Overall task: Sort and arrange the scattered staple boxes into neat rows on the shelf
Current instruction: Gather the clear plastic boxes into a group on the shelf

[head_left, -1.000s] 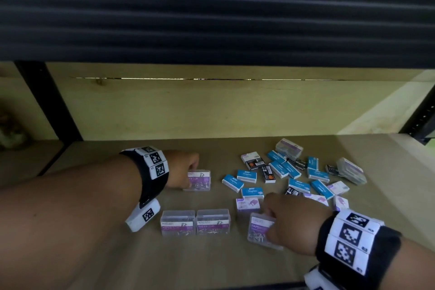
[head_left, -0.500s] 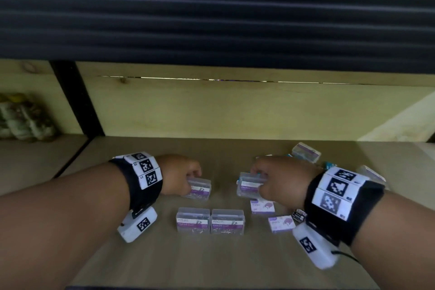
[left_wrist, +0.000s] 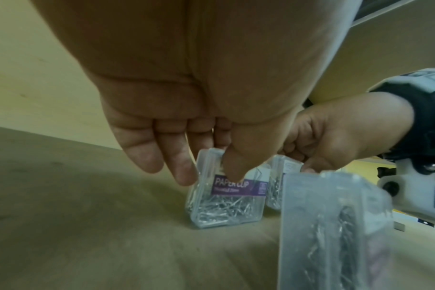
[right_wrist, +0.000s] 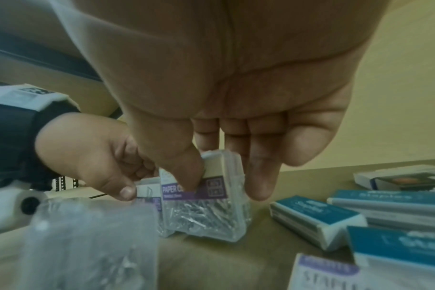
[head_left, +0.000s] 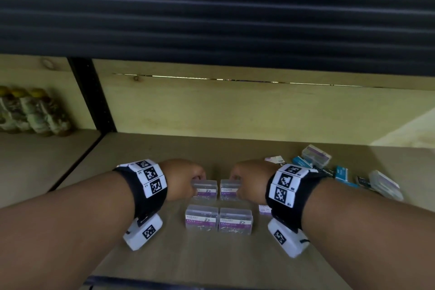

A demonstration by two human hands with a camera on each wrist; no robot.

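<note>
Two clear paper clip boxes with purple labels, one (head_left: 201,219) beside the other (head_left: 235,220), stand as a front pair on the wooden shelf (head_left: 164,254). Just behind them, my left hand (head_left: 199,180) pinches a third such box (head_left: 206,190), thumb on its label and fingers behind. My right hand (head_left: 235,182) pinches a fourth box (head_left: 228,191) the same way. Both held boxes sit upright on the shelf, nearly touching. The left wrist view shows the left box (left_wrist: 226,198), and the right wrist view shows the right box (right_wrist: 206,212).
Scattered blue staple boxes (head_left: 341,172) and clear boxes (head_left: 316,155) lie at the right; blue boxes (right_wrist: 315,219) sit close to my right hand. A small purple staples box (head_left: 264,209) lies under my right wrist. A black post (head_left: 94,96) and bottles (head_left: 30,110) stand at the left.
My right hand has lifted a clear box from near the pile and brought it left, beside the box in my left hand. The two held boxes now stand together behind the front pair.
</note>
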